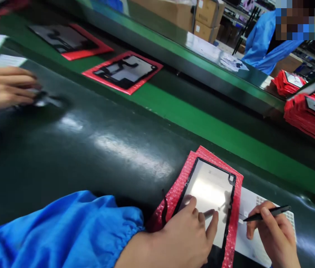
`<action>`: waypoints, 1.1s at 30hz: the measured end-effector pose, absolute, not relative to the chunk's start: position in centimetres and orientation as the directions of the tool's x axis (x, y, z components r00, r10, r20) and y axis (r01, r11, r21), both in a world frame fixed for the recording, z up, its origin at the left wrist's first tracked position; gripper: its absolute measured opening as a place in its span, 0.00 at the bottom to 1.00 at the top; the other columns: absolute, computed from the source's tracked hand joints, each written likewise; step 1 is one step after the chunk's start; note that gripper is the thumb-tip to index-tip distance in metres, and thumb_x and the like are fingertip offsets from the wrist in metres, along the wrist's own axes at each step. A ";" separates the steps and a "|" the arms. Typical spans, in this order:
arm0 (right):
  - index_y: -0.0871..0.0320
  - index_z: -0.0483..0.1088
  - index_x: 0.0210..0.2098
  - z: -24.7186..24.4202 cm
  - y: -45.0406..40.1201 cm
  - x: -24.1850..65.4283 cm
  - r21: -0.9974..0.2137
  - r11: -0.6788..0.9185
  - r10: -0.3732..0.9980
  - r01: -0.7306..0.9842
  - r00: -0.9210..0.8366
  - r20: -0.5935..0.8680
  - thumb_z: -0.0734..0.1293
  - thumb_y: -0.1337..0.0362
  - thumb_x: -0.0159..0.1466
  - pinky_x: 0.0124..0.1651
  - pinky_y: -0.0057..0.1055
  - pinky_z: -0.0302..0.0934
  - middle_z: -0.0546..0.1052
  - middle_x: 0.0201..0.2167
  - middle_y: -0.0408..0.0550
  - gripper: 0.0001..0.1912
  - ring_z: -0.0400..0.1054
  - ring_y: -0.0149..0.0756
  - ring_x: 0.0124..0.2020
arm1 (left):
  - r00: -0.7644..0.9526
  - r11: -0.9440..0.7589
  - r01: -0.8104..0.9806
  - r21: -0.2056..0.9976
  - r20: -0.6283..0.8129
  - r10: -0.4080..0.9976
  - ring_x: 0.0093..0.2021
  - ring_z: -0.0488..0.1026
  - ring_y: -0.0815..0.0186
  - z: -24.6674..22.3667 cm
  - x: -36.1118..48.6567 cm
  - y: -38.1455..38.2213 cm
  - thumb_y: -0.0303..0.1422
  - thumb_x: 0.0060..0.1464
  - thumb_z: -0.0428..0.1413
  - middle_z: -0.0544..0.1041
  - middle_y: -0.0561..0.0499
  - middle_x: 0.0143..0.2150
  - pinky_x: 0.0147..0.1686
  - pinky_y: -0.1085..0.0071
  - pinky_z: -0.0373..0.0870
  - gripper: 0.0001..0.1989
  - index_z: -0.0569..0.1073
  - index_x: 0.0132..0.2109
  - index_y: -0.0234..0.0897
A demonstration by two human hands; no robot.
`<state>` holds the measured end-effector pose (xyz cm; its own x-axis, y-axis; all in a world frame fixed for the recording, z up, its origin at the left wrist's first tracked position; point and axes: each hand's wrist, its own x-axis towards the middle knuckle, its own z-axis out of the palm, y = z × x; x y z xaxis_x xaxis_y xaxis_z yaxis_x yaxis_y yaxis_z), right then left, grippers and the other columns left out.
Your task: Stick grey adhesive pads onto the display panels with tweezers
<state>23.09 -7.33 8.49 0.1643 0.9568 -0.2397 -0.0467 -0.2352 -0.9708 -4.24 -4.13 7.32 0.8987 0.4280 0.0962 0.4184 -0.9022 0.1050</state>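
Note:
My left hand (183, 232), in a blue sleeve, rests over a flat display panel (207, 182) with a black frame and a shiny silver back. Its fingers are apart and touch the panel's surface. Under the panel lies pink bubble wrap (199, 152). In my right hand (277, 234) is a slim black pointed tool (267, 213), pen-like in shape. The tool's tip is over a white sheet (248, 238) with rows of small squares, just right of the panel. A dark strip (164, 210) stands at the wrap's left edge.
Two more panels on pink wrap, a nearer one (131, 70) and a farther one (65, 39), lie on the green belt (168, 106). Another person's hand (6, 89) is at far left, blurred. Stacked wrapped panels (310, 115) stand at right; a blue-clad person (260, 41) is beyond.

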 end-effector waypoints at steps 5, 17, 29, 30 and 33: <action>0.55 0.76 0.35 8.3 -2.4 15.7 -0.962 -0.268 0.961 0.044 0.083 -0.264 0.74 0.47 0.68 0.27 0.35 0.75 0.83 0.25 0.50 0.18 0.79 0.43 0.22 | 0.871 -0.877 0.469 0.100 0.108 0.479 0.32 0.81 0.48 6.0 -3.7 -3.9 0.54 0.63 0.60 0.84 0.33 0.34 0.48 0.44 0.70 0.38 0.75 0.63 0.21; 0.57 0.76 0.36 6.8 1.3 11.4 -0.942 -0.268 0.963 0.201 0.090 -0.255 0.74 0.39 0.65 0.27 0.32 0.76 0.84 0.27 0.55 0.25 0.81 0.43 0.25 | 0.804 -0.830 0.526 0.187 0.210 0.557 0.53 0.78 0.54 4.4 -4.2 -3.1 0.40 0.69 0.62 0.78 0.42 0.56 0.55 0.50 0.76 0.19 0.75 0.61 0.36; 0.56 0.76 0.36 6.7 1.0 11.4 -0.912 -0.312 0.950 0.265 0.104 -0.294 0.73 0.39 0.65 0.25 0.30 0.74 0.84 0.25 0.53 0.25 0.80 0.43 0.25 | 0.791 -0.804 0.528 0.273 0.187 0.583 0.50 0.77 0.56 5.4 -4.3 -3.1 0.44 0.69 0.60 0.76 0.43 0.57 0.52 0.53 0.78 0.20 0.74 0.59 0.36; 0.56 0.76 0.36 6.7 1.0 11.4 -0.910 -0.313 0.950 0.272 0.102 -0.296 0.73 0.39 0.66 0.25 0.30 0.75 0.84 0.25 0.53 0.25 0.80 0.43 0.25 | 0.791 -0.804 0.525 0.277 0.189 0.582 0.46 0.76 0.56 5.4 -4.3 -3.1 0.48 0.67 0.60 0.77 0.45 0.53 0.48 0.55 0.79 0.18 0.76 0.54 0.41; 0.56 0.75 0.37 6.7 1.0 11.3 -0.905 -0.314 0.949 0.287 0.099 -0.298 0.72 0.39 0.66 0.26 0.31 0.76 0.84 0.26 0.53 0.25 0.80 0.42 0.25 | 0.798 -0.806 0.517 0.287 0.179 0.576 0.48 0.72 0.73 5.4 -4.3 -2.8 0.48 0.79 0.45 0.73 0.53 0.41 0.40 0.68 0.41 0.27 0.65 0.48 0.21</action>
